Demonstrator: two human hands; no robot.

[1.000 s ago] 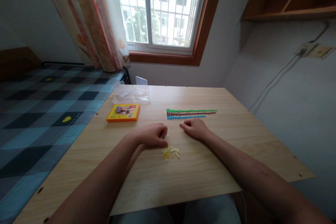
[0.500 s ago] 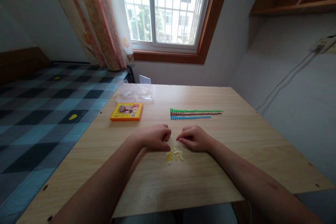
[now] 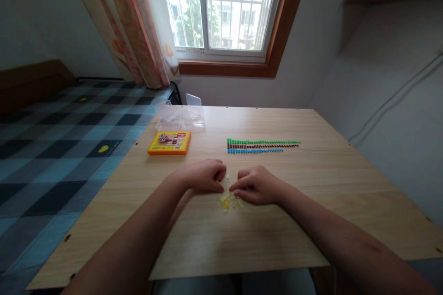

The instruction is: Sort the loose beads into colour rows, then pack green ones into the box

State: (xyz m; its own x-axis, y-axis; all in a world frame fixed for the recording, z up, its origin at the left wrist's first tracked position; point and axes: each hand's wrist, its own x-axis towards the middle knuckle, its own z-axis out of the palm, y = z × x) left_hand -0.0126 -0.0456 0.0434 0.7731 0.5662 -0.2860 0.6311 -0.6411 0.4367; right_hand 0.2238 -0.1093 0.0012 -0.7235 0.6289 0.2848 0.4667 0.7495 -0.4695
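Note:
A small pile of tiny yellow and cream pieces [image 3: 226, 203] lies on the table in front of me. My left hand [image 3: 206, 176] rests at the pile's upper left, fingers curled and thumb held apart from them, with nothing visible in between. From the right, my right hand [image 3: 256, 184] reaches over the pile's edge, index finger stretched to the pieces and thumb a little behind it. One pale piece [image 3: 227, 177] sits by itself between the two hands. Beyond them run three rows of small pieces: green [image 3: 247, 141], brown [image 3: 247, 146] and blue [image 3: 247, 151].
An orange-yellow box with a printed label [image 3: 169, 143] lies left of the rows. Behind it stands a clear plastic case [image 3: 180, 117] with raised lids. The wooden table [image 3: 294, 226] meets a bed with a checked cover [image 3: 69, 147] on the left.
My right hand has moved left and down onto the edge of the yellow pile. My left hand has hardly moved. The view has shifted slightly.

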